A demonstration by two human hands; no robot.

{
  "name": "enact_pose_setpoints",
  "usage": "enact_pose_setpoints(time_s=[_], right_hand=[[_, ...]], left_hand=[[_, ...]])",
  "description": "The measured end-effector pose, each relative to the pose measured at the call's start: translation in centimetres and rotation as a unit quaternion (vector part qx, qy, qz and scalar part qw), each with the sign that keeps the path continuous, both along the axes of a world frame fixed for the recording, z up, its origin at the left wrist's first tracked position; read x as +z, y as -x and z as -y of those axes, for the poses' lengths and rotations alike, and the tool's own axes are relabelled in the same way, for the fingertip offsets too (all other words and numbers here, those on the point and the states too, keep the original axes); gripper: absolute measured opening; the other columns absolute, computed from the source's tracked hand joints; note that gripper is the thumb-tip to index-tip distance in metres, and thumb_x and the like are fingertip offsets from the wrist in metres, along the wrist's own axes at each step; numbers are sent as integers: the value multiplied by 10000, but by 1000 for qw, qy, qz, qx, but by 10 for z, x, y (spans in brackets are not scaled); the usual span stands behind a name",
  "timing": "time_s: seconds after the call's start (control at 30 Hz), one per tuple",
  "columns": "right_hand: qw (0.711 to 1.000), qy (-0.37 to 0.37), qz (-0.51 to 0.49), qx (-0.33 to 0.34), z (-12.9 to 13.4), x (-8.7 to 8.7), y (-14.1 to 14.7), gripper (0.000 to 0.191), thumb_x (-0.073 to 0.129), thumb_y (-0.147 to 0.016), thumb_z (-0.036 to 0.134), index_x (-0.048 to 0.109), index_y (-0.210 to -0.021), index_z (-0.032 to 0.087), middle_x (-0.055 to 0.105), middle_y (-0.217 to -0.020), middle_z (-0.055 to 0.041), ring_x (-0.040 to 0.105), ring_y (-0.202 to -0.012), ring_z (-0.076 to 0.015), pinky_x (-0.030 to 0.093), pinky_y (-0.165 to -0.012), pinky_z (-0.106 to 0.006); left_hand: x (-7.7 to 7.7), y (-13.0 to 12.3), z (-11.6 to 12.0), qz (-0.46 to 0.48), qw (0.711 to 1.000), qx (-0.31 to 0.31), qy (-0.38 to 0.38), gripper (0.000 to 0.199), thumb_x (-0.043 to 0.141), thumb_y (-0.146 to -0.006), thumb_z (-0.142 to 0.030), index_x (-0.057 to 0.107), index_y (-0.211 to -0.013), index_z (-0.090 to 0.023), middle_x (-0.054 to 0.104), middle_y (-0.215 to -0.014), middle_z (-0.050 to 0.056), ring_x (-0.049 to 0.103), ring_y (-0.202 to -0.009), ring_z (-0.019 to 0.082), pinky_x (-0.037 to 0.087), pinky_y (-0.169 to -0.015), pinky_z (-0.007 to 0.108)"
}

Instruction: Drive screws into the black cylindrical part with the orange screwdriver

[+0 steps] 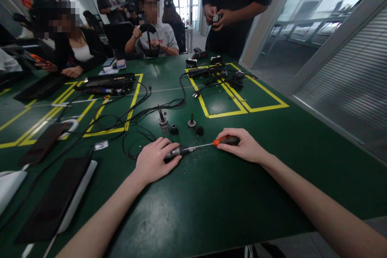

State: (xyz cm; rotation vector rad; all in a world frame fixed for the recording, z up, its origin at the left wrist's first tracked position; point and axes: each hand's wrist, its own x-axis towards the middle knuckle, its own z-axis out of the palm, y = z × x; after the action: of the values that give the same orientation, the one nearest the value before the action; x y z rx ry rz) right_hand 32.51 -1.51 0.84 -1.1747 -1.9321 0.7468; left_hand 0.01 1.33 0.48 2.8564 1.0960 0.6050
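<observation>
My left hand (pixel 155 160) is wrapped over a dark grey cylindrical tool (pixel 175 152) lying on the green table, its narrow end pointing right. In my right hand (pixel 240 145) is a screwdriver (pixel 216 142) with an orange and black handle. The screwdriver's thin shaft points left and its tip meets the front end of the tool. Just beyond my hands stand a metal part with a shaft (pixel 163 121), a smaller metal part (pixel 191 122) and two black caps (pixel 174 130), (pixel 199 130).
Black cables (pixel 145 115) cross the green table (pixel 211 209) at the left. A dark phone (pixel 57 197) lies at the front left. Tools and cables (pixel 211 73) lie at the back near yellow tape. Several people are around the table's far side.
</observation>
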Motion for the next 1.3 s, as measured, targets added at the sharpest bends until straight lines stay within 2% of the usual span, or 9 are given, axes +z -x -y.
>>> enact_pose_setpoints(time_s=[0.17,0.33,0.43,0.67,0.87,1.1,1.3], right_hand=[[998,31,50,11,-1,-3,-4,309,619,-989,427,792,-885,193,669,-642,0,533,-515,-136,393,-500,-267],[1000,-11,26,-1,-1,-1,-3,263,706,-939,445,780,-911,194,743,-819,-46,656,-687,-180,508,-634,-296],[999,-35,18,-1,-2,-1,-3,243,748,-905,438,770,-919,196,737,-855,-50,673,-736,-194,533,-691,-316],[997,8,69,24,-3,-2,-6,311,588,-1012,410,800,-940,195,747,-768,-34,613,-611,-151,462,-588,-276],[998,-57,34,16,-2,-1,-3,257,673,-982,429,772,-943,196,717,-840,-49,655,-719,-180,507,-657,-301],[998,-9,55,41,-3,0,-3,311,620,-1021,440,802,-954,197,721,-801,-44,638,-646,-160,476,-577,-275],[998,-48,43,25,-2,2,-1,300,660,-996,460,806,-956,200,696,-810,-51,647,-700,-178,493,-618,-296]], left_hand=[[-1,0,0,-1,1000,-1,-2,290,609,-982,-394,737,-1163,-207,737,-996,51,671,-886,206,562,-707,312],[-1,0,0,-1,1000,-1,-6,285,615,-978,-392,735,-1158,-206,737,-983,49,670,-880,207,561,-707,317],[-1,0,0,0,1000,-1,-9,280,616,-981,-391,736,-1154,-206,738,-981,46,668,-875,204,556,-707,312],[-1,-1,0,0,1000,-4,-10,282,619,-980,-387,739,-1157,-203,738,-983,46,670,-879,209,558,-710,322],[-1,-1,0,3,1000,-3,-12,278,619,-978,-385,740,-1149,-202,736,-977,46,670,-873,209,556,-693,320],[-1,0,1,6,1000,-5,-11,285,613,-981,-389,736,-1158,-203,736,-988,48,669,-877,205,559,-693,314],[-2,0,0,5,1000,-1,-11,285,615,-978,-390,739,-1156,-205,737,-990,48,668,-873,204,569,-712,319]])
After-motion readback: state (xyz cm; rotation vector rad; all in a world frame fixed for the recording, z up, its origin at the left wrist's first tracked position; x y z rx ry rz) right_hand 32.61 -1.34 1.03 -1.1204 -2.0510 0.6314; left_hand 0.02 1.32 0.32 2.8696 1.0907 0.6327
